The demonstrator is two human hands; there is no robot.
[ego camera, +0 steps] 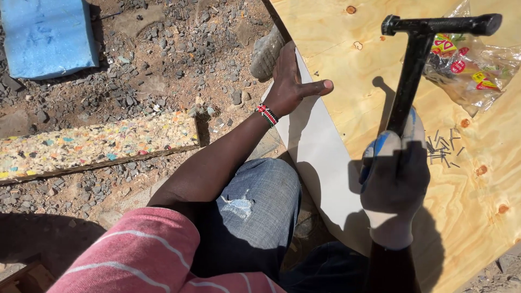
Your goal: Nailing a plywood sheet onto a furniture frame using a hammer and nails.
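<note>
My left hand is bare and presses flat on the edge of a white strip that lies along the side of a plywood sheet, thumb stretched out over the wood. A beaded bracelet circles that wrist. My right hand, in a white and blue glove, grips the handle of a black hammer, whose head is raised above the plywood. Several small nails lie loose on the wood just right of the gloved hand.
A crinkled clear plastic bag with coloured print lies on the plywood at the top right. On the stony ground to the left are a speckled foam slab and a blue foam piece. My shoe rests by the board's edge.
</note>
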